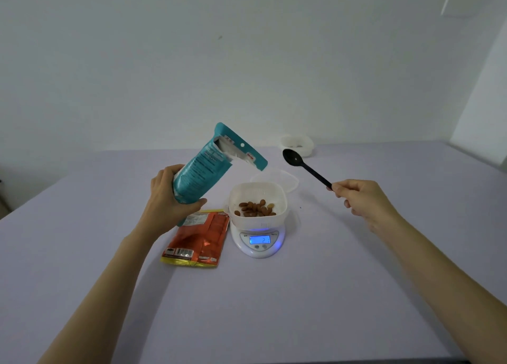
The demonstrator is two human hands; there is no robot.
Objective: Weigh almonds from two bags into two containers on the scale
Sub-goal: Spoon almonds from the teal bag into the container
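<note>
Over the lit scale [259, 240] at mid-desk, we see a person's 2 hands raised well apart, each closed on its own item. The left hand [171, 196], left of the scale, grips the lower end of a teal bag [208, 168]. The right hand [362, 199], right of the scale, pinches the end of a black spoon [307, 167].

The bag's long axis slants up from the left hand toward the scale, and its torn-open mouth hangs above the left rim of the white container [258, 199] sitting on the scale. The spoon's handle slants up from the right hand toward that mouth. Its bowl, which looks empty, stops just short of the opening.

We judge that the next move turns on this gap: mouth and spoon bowl face each other above the scale, so the right hand has the shorter path in.

A shallow layer of almonds [255, 208] lies in the container. The blue display is too blurred for us to read surely.

An orange bag [200, 237] lies flat on the desk [274, 308] just left of the scale. A clear lid [288, 178] rests behind the scale, and a 2nd white container [297, 144] stands farther back.
</note>
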